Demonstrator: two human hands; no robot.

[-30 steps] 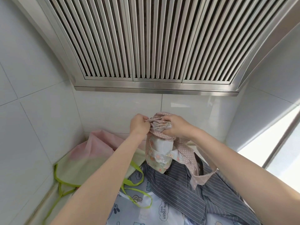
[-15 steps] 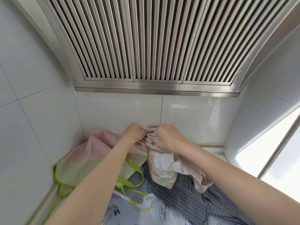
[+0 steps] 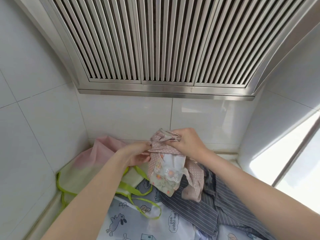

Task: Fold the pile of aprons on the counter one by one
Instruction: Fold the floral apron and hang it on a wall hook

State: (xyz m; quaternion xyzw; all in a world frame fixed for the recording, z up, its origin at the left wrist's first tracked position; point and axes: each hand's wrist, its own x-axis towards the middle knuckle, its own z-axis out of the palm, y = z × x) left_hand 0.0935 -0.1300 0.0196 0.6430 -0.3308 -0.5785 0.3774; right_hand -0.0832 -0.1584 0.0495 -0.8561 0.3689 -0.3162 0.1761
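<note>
**Holding up the pink dotted apron, with 2 hands on its bunched top**

Gripping the bunched top of the pink dotted apron, the right hand has its fingers curled round the gathered cloth and straps. The left hand pinches the apron's left edge just beside it. The apron hangs above the pile, with its floral pocket facing the camera and its lower end touching the grey striped apron.

Around it on the counter lie a pink and green apron with lime straps and a pale blue cartoon-print apron.

The likely risk is tangling: a dangling pink strap may catch in the striped cloth and drag it up. Also, the bunched top could make an uneven fold if it is not spread first.
</note>
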